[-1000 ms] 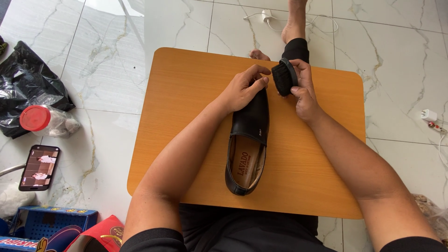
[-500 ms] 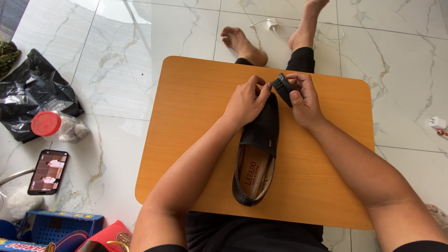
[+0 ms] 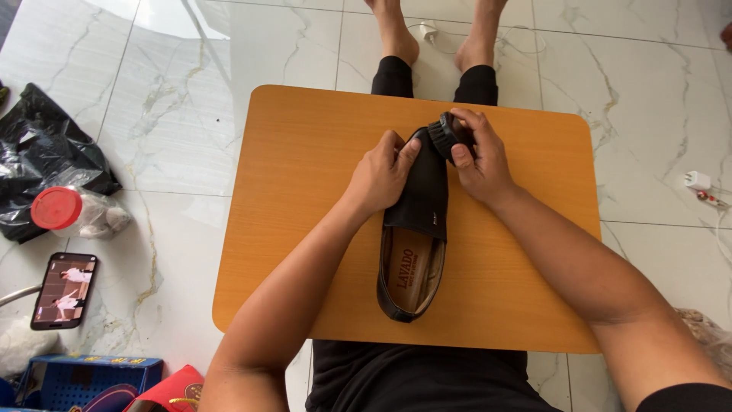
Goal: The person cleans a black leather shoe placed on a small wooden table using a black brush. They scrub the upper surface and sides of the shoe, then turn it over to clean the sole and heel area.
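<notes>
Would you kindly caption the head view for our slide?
Left hand steadies a black loafer on an orange table; right hand holds a black brush.

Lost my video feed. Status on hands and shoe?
Left hand steadies black shoe on orange board. Right hand holds black brush at the toe. Nothing in the way.

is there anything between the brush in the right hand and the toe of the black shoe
Nothing visible. The right hand holds the small black brush directly against the toe of the black shoe, while the left hand steadies the shoe's left side on the wooden tabletop.
</notes>
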